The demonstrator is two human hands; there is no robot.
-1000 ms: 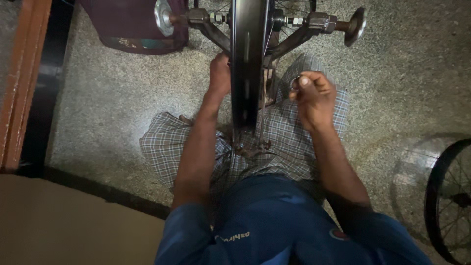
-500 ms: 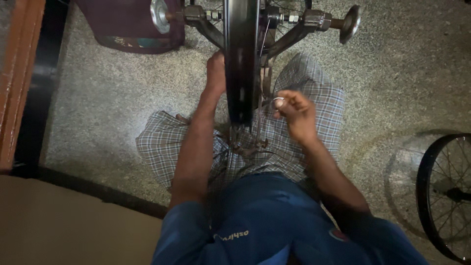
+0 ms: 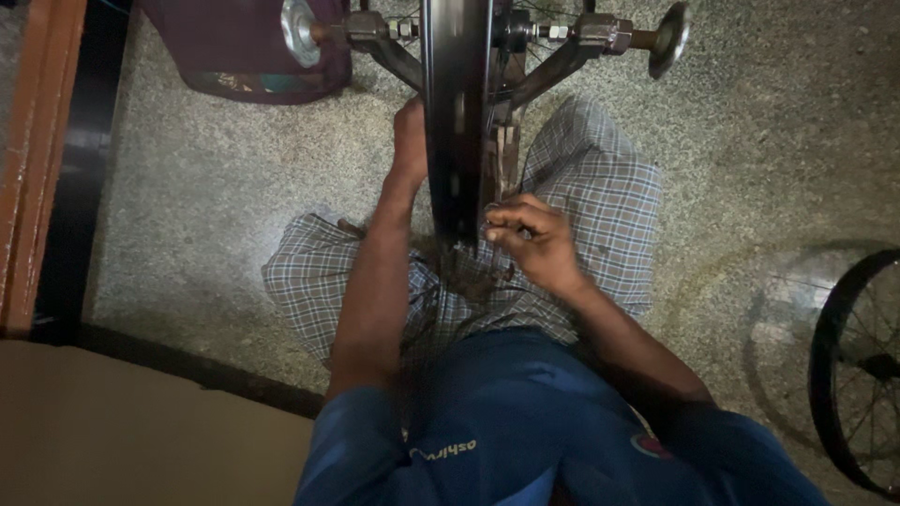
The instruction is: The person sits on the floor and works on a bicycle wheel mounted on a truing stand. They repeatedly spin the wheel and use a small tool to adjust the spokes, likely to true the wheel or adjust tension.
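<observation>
Wheel (image 3: 457,122) first: it stands upright on edge between my knees, clamped at its axle in a metal stand (image 3: 548,70) whose two round knobs stick out left and right near the top edge of the floor (image 3: 234,206) patch I can see. I sit on that speckled floor in a checked wrap and blue shirt.

My left hand (image 3: 410,141) rests flat against the left side of the rim, fingers gone behind it, so I cannot tell whether they curl shut or lie loose. My right hand (image 3: 530,239) is pinched together, thumb against fingertips, right at the rim's near edge where the spokes (image 3: 487,220) come in (something small may sit in that pinch, but it is too dark to say what).

To do this well, I judge the left hand should hold the rim steady so it does not spin, while the right turns in small, even amounts and checks the rim's wobble against the stand after each turn. Overtightening one spot would pull the rim off true.

A second wheel (image 3: 858,375) lies at the floor's right edge, and a dark red bag (image 3: 234,47) sits by the upper left corner.
</observation>
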